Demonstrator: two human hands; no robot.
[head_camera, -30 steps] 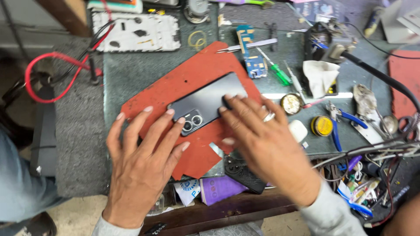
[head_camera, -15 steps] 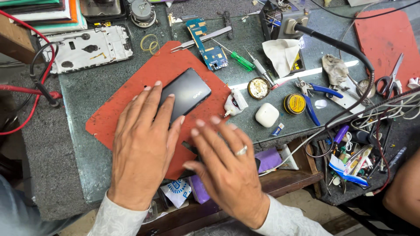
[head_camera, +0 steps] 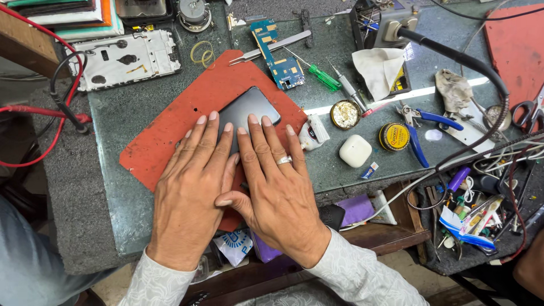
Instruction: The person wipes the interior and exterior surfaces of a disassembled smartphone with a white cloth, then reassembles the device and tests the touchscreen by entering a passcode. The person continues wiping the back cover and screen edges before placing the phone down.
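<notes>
1. Phone (head_camera: 252,110) flat on mat (head_camera: 170,141), mat on worktop (head_camera: 113,192).
2. Left hand (head_camera: 190,192) and right hand (head_camera: 275,190) side by side, flat on phone's near end.
3. Circuit board (head_camera: 277,54) and tweezers (head_camera: 269,48) behind mat.
4. Phone frame (head_camera: 124,56) behind and left.
5. Earbud case (head_camera: 355,151) and round tin (head_camera: 394,136) right of mat.

Both hands are lying flat, palms down, side by side: the left hand (head_camera: 190,195) and the right hand (head_camera: 277,190) are pressing on a dark phone (head_camera: 252,110) resting on a red mat (head_camera: 170,136). A blue circuit board (head_camera: 277,54) and a green screwdriver (head_camera: 323,76) are lying nearby on the worktop (head_camera: 119,192).
</notes>
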